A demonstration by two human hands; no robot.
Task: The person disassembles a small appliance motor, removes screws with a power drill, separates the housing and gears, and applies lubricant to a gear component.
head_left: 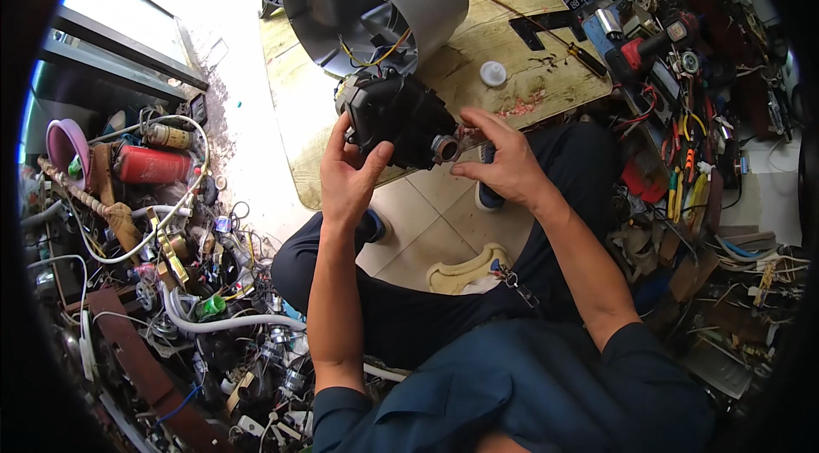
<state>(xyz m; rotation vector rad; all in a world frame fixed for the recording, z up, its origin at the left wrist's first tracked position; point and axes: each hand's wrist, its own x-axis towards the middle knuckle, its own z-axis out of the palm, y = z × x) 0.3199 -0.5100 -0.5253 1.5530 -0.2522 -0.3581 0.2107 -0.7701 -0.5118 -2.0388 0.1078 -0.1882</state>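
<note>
A black plastic motor-like housing (397, 119) is raised over the table's near edge, tilted, with a round threaded metal port (444, 148) at its lower right. My left hand (348, 170) grips its left side, thumb across the near face. Beside the port is my right hand (505, 159), thumb and fingers apart; whether a fingertip touches the housing I cannot tell. Yellow and dark wires (375, 58) run from the housing into a grey hollow shell (426, 5) lying on its side behind it. A white round cap (493, 73) lies to the right.
The wooden table (290, 124) also bears a screwdriver (587, 59), a black angled bracket (546, 26) and reddish crumbs (522, 105). Tools and a red-black cordless drill (653, 48) crowd the right. Cables, a red cylinder (153, 165) and parts pile up at left. A cream stool (465, 270) shows below.
</note>
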